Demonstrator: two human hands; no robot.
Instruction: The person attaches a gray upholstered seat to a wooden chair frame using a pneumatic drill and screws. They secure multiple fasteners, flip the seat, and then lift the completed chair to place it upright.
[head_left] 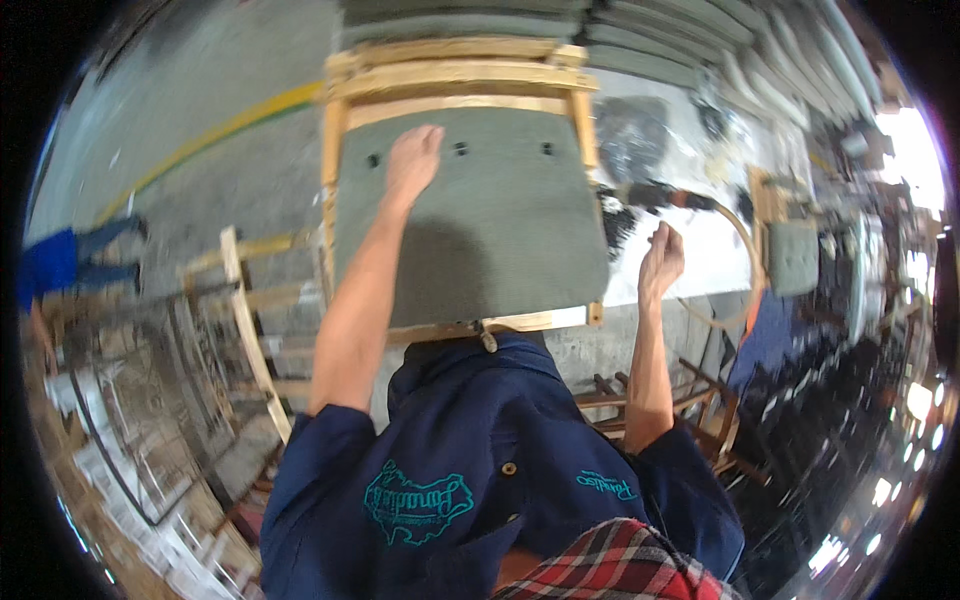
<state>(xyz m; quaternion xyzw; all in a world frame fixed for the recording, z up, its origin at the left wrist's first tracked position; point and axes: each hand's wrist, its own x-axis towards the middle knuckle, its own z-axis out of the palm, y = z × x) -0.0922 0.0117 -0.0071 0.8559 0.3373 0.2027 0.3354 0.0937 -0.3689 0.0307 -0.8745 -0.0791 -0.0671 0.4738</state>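
Observation:
A grey-green upholstered panel [520,230] lies in front of me inside a light wooden frame [455,78]. Three small black pieces show in a row across its far part, one of them a black piece [547,149] at the right. My left hand [413,162] is over the panel between two of these, its fingers curled in; what they hold, if anything, is hidden. To the right of the panel, my right hand [662,262] hovers by a white surface [700,250], fingers pinched together on something too small to make out. Beyond it are small black bits [618,222] in a loose pile.
A dark hand tool [672,197] with an orange hose [752,250] lies on the white surface, near a clear plastic bag [630,130]. Stacked padded panels [690,35] fill the far right. Wooden frame pieces [245,310] stand at left. A person in blue [55,268] is at far left.

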